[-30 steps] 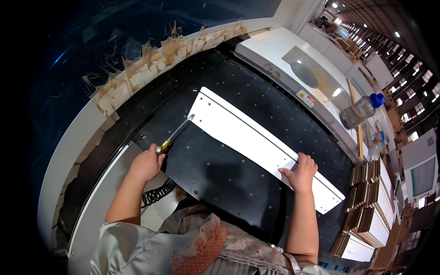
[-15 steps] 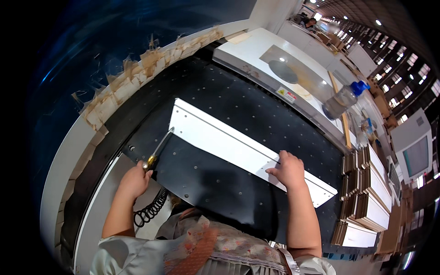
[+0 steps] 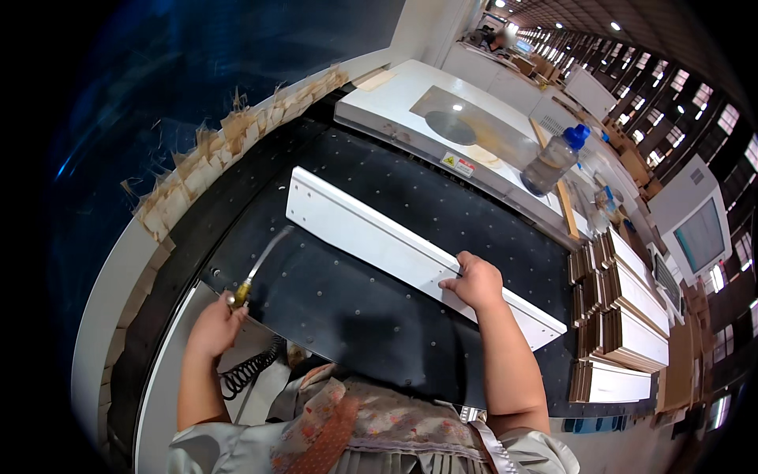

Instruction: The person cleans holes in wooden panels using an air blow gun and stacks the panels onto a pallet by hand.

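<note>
While lying flat, white panel [image 3: 410, 253] runs diagonally, upper-left to lower-right.

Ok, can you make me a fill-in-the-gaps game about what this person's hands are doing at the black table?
1. The right hand rests on a long ____ board.
2. The left hand holds an air nozzle joined to a coiled ____.
3. The bottle on the machine has a ____ cap.
4. The board lies on a ____ table.

Missing words: white; hose; blue; black
</note>
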